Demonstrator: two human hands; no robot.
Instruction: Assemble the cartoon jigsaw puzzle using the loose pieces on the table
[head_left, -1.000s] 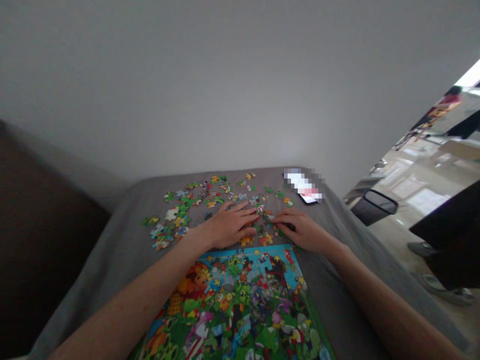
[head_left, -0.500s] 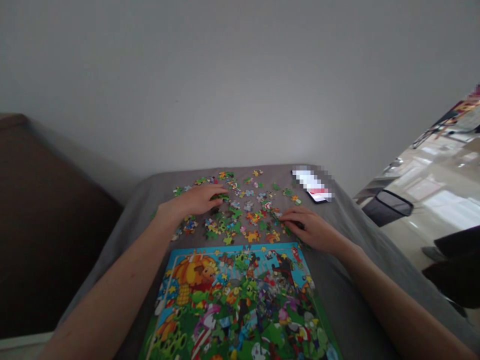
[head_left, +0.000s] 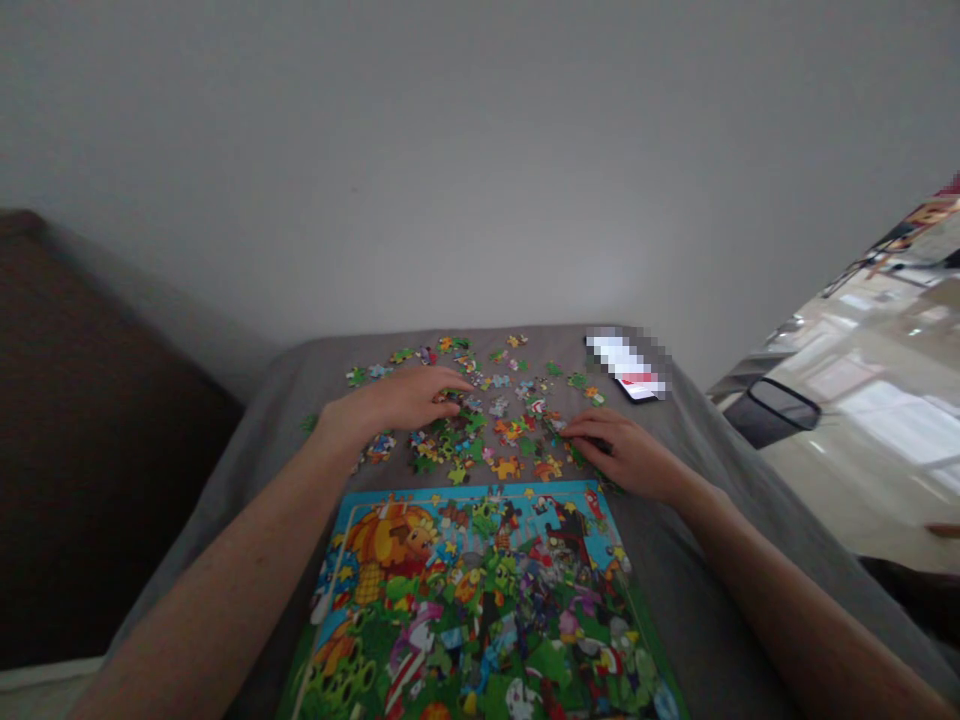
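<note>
Loose jigsaw puzzle pieces point(head_left: 507, 467) lie scattered over a grey cloth, in green, orange, blue and grey. My left hand point(head_left: 401, 398) hovers low over the left part of them, thumb and index finger apart, covering some pieces. On the right side of the spread is my right hand point(head_left: 619, 450), with thumb and fingertips drawn together at a small puzzle piece point(head_left: 554, 427); the fingers partly hide it. Closer to me lies a puzzle board point(head_left: 480, 600) with a colourful cartoon picture and a blue upper border. Its lower end runs out of view.
A phone point(head_left: 628, 368) with a lit, blurred-out screen lies at the back right of the grey cloth point(head_left: 281, 400). Behind stands a plain wall point(head_left: 465, 170). Dark brown furniture point(head_left: 90, 450) is at the left; a chair point(head_left: 780, 405) stands on the floor at the right.
My left hand has shifted slightly right over the loose pieces, its fingers now farther toward the middle. My right hand has stayed almost in place. The view has tilted slightly.
</note>
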